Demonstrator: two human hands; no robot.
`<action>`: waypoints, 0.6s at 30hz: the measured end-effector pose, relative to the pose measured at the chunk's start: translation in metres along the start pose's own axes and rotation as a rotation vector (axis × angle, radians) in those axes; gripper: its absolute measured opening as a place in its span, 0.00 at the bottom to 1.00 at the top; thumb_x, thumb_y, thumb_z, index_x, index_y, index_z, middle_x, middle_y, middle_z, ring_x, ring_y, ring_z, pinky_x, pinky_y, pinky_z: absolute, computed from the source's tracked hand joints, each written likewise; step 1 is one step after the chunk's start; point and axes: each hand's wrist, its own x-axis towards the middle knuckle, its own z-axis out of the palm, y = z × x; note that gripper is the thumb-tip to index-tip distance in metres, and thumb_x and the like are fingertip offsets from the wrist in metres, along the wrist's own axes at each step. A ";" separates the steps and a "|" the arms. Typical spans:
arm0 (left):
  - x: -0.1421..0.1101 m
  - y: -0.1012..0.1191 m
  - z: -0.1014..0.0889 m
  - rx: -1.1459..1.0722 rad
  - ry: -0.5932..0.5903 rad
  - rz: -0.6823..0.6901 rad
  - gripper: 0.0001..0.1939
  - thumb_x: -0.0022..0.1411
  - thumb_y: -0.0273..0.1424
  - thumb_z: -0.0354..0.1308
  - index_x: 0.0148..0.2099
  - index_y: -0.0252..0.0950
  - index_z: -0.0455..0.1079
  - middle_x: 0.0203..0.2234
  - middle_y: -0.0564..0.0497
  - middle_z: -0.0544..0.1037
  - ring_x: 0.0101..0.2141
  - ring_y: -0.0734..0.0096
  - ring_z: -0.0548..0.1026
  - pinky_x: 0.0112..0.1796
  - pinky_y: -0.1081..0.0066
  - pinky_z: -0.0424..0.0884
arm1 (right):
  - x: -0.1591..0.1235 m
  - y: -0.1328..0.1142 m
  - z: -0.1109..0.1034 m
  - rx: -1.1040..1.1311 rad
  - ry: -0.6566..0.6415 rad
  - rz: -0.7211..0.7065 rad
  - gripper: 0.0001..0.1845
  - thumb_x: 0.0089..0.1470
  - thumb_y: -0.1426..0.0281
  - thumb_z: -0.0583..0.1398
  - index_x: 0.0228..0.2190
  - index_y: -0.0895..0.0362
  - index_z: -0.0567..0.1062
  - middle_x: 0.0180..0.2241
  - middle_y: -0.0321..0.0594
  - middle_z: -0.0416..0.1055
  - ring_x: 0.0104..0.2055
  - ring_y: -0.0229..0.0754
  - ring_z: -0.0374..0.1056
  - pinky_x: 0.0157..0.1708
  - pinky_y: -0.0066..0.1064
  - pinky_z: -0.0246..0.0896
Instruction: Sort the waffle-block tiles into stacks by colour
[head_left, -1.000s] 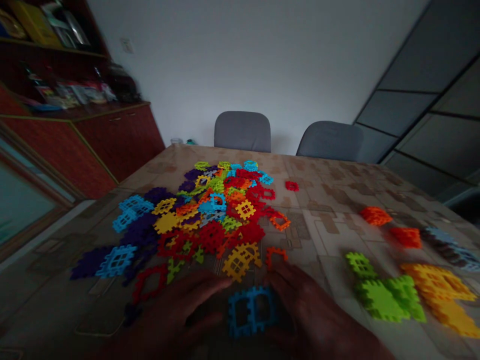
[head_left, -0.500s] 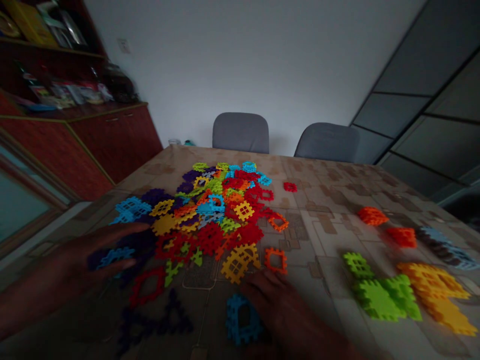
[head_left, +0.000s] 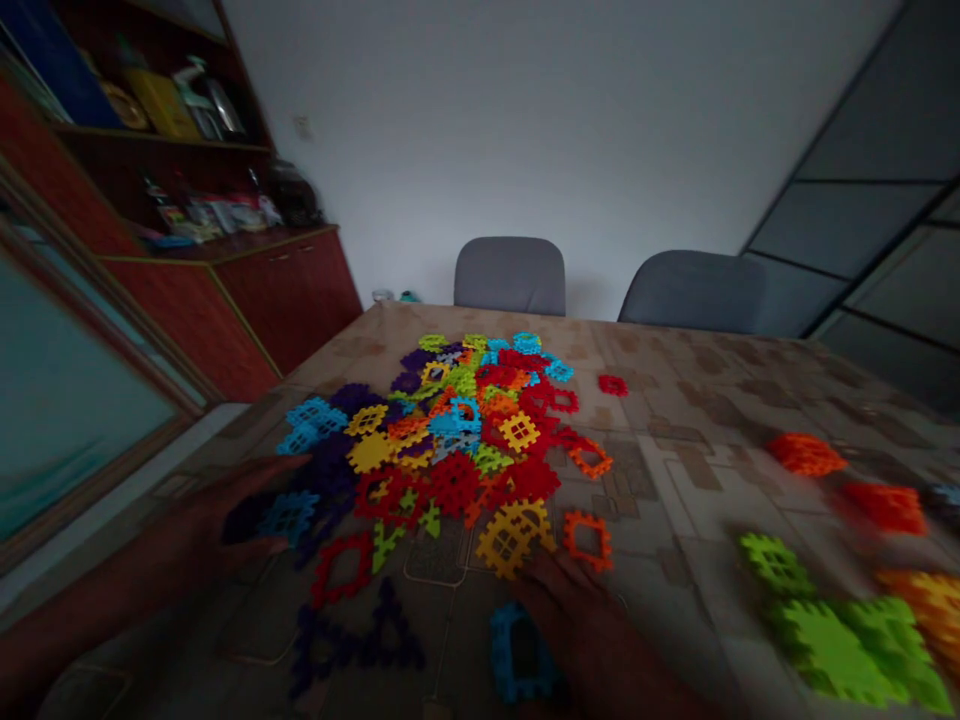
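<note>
My left hand (head_left: 225,520) reaches in at the left, thumb and fingers apart around a light-blue window-shaped plastic building piece (head_left: 290,518). Dark purple pieces (head_left: 330,465) lie beside and under it. At the bottom centre, my right hand (head_left: 574,610) curls round the right side of a small stack of blue window pieces (head_left: 517,655); its thumb is mostly hidden. Its fingertips come close to yellow window pieces (head_left: 506,540) and an orange square frame (head_left: 588,540). Dark purple triangular pieces (head_left: 386,635) and a red frame (head_left: 343,568) lie between the hands.
A mixed heap of interlocking pieces (head_left: 457,480) covers the middle of the patterned table (head_left: 675,420). Sorted groups stand at the right: green (head_left: 832,650), yellow (head_left: 930,610) and orange (head_left: 885,507). Two grey chairs (head_left: 510,275) are behind the table; a red cabinet (head_left: 292,300) stands left.
My left hand left the blue stack, moved left and now surrounds the light-blue window piece. The right hand stays at the stack. Purple triangular pieces have come into sight. The view has turned left.
</note>
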 end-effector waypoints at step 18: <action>0.005 0.039 -0.032 -0.075 -0.139 0.032 0.11 0.66 0.39 0.61 0.50 0.52 0.77 0.47 0.67 0.83 0.46 0.63 0.82 0.49 0.69 0.75 | -0.026 0.029 -0.018 -0.035 0.062 -0.037 0.24 0.49 0.62 0.67 0.49 0.53 0.74 0.47 0.48 0.76 0.49 0.59 0.71 0.52 0.50 0.65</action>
